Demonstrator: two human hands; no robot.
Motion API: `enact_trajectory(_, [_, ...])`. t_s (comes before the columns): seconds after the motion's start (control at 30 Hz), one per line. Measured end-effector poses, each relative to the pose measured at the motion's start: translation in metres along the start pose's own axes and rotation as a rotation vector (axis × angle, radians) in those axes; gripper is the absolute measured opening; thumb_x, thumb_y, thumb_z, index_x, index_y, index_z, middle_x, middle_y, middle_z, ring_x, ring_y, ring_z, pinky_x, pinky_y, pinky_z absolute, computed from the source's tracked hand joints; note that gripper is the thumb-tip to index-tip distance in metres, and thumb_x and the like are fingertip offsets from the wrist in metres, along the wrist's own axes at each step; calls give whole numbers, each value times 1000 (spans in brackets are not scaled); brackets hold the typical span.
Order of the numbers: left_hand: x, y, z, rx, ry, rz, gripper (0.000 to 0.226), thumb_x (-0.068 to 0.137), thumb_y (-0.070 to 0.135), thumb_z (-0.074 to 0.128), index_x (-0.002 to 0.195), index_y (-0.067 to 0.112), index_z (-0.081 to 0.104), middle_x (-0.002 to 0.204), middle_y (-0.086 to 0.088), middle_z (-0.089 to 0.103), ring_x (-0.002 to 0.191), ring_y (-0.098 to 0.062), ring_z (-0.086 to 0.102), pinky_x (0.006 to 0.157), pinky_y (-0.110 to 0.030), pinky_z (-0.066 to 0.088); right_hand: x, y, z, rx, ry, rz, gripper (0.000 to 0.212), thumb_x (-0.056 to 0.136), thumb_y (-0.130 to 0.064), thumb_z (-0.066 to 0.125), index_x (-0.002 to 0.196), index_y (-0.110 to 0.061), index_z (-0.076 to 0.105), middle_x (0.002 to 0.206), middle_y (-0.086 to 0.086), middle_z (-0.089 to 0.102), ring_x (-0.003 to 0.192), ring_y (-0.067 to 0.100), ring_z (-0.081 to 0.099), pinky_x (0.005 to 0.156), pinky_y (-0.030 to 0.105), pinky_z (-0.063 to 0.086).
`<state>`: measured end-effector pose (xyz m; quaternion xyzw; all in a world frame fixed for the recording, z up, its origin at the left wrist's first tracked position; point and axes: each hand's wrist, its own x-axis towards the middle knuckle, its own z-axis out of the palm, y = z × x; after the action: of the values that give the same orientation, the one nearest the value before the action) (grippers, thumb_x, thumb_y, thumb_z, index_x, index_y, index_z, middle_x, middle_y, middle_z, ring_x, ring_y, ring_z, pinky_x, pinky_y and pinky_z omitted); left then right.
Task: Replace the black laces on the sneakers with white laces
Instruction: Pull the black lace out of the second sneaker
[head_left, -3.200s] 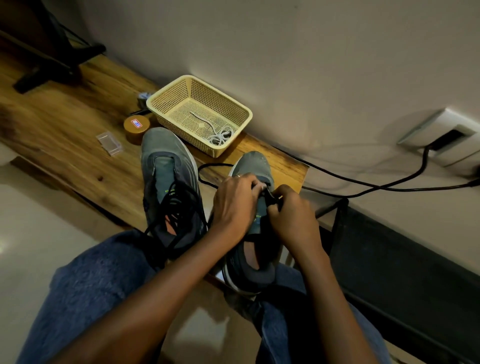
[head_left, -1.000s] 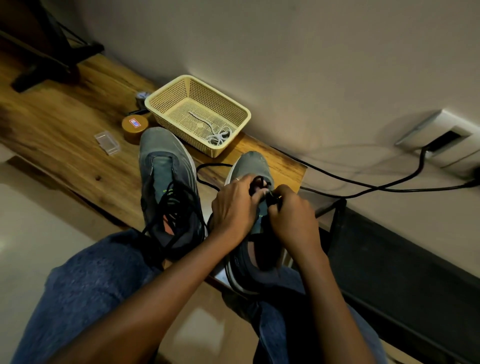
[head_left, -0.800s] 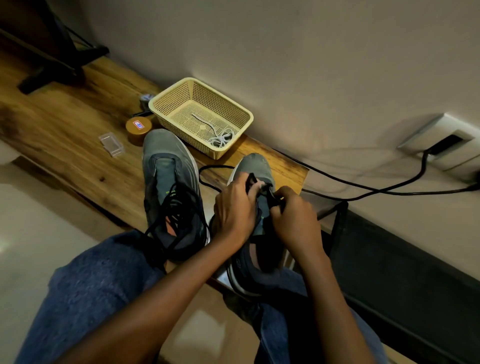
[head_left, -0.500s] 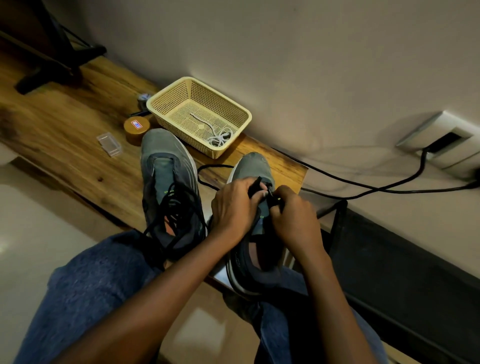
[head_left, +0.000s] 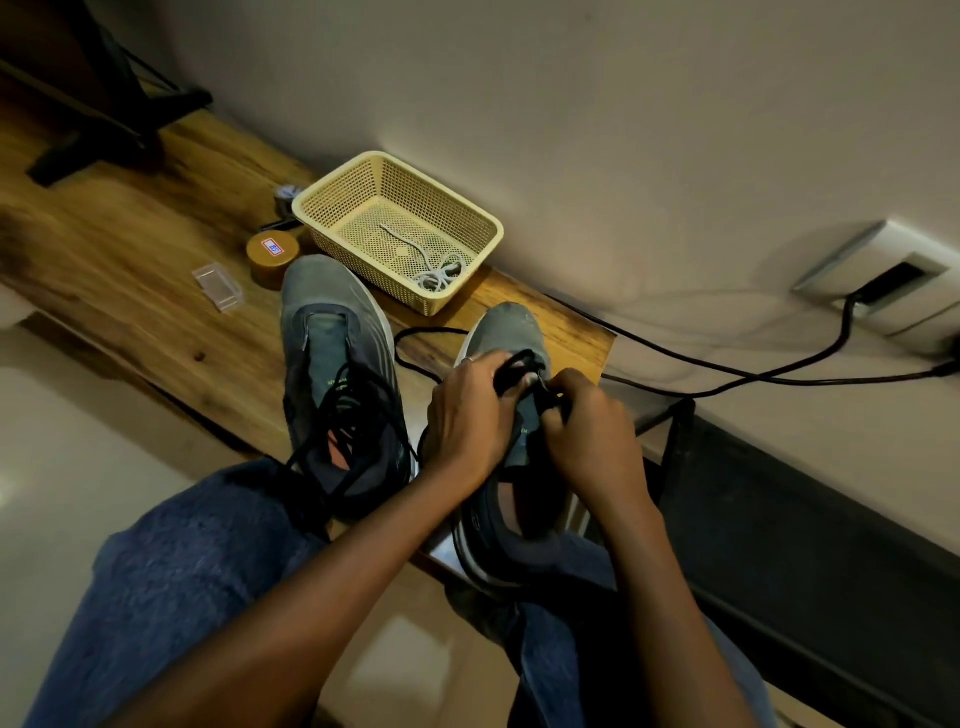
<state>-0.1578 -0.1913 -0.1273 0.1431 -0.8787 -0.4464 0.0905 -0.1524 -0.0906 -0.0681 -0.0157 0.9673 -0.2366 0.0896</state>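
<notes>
Two grey sneakers lie toes-away on the wooden table's near edge. The left sneaker (head_left: 332, 358) has loosened black laces (head_left: 348, 415) spilling over its opening. Over the right sneaker (head_left: 511, 332), my left hand (head_left: 467, 415) pinches a loop of its black lace (head_left: 514, 366), and my right hand (head_left: 592, 426) pinches the same lace close beside it. A strand of that lace trails left across the table (head_left: 415, 338). White laces (head_left: 436, 270) lie coiled inside the cream mesh basket (head_left: 322, 202) beyond the shoes.
A round brown tin (head_left: 272, 254) and a small clear plastic box (head_left: 218, 280) sit left of the basket. A black cable (head_left: 727, 369) runs from a wall socket (head_left: 883, 280) along the wall. My blue-jeaned knees (head_left: 182, 561) are under the table edge. A dark stand (head_left: 104, 124) is far left.
My left hand's fingers have drawn a loop of black lace up from the right sneaker's front eyelets; both hands stay close together over the shoe. The left sneaker has not moved.
</notes>
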Motion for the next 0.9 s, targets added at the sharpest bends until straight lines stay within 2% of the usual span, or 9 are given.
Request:
enact_trajectory(0.17, [0,0,6,-259,111,-211,7,95,32,49,90,27,50,94,-3,65,90,-25,64,78,-37,47,-1,-2,0,16,9,8,30,90,-8,48,117,-16,56,105,14,65,89,32,60,70,40,51])
enact_trajectory(0.3, [0,-2,6,-141,13,-122,18,93,37,53,99,21,60,95,-4,67,91,-24,62,72,-35,46,0,-1,0,-1,-2,-3,28,90,-7,48,115,-14,55,105,15,65,90,33,60,70,39,51])
enact_trajectory(0.43, [3,-10,9,-87,-26,-107,23,85,47,61,85,25,66,83,6,68,80,-15,63,63,-28,43,-1,-1,0,-3,-8,-9,26,90,-8,48,114,-14,55,103,14,64,89,32,60,66,35,47])
enact_trajectory(0.5, [2,-5,8,-165,31,-118,21,90,40,60,81,22,60,80,8,67,75,-12,62,65,-28,45,-1,-2,0,5,-4,-7,26,90,-8,48,114,-15,55,103,14,65,88,32,60,67,36,48])
enact_trajectory(0.6, [-1,5,5,-370,127,-184,16,98,27,50,90,14,51,85,4,67,65,0,60,62,-23,47,0,-2,0,16,6,13,26,90,-9,49,114,-15,55,105,15,65,88,33,61,72,42,53])
enact_trajectory(0.63, [-3,5,4,-379,136,-171,15,99,26,49,91,14,49,87,1,67,66,0,61,61,-20,46,0,-2,1,15,4,18,26,90,-9,50,114,-15,55,105,16,65,88,33,61,73,44,53])
enact_trajectory(0.77, [-2,-2,6,-289,31,-70,3,93,24,58,94,21,57,84,9,62,80,-16,64,70,-30,48,0,-1,1,3,-7,14,25,89,-8,49,113,-15,55,103,15,65,89,33,61,71,42,52])
enact_trajectory(0.83, [0,-5,8,-316,8,-76,5,90,20,62,89,25,61,80,9,64,80,-16,65,70,-29,49,0,0,1,2,-11,14,25,89,-9,49,113,-15,55,104,14,65,88,32,60,70,38,51])
enact_trajectory(0.9, [3,-6,10,-427,91,-122,9,92,18,59,85,24,60,75,5,66,73,-11,65,68,-27,50,1,1,1,21,-6,30,27,90,-9,49,115,-16,55,104,14,65,88,31,60,71,39,52])
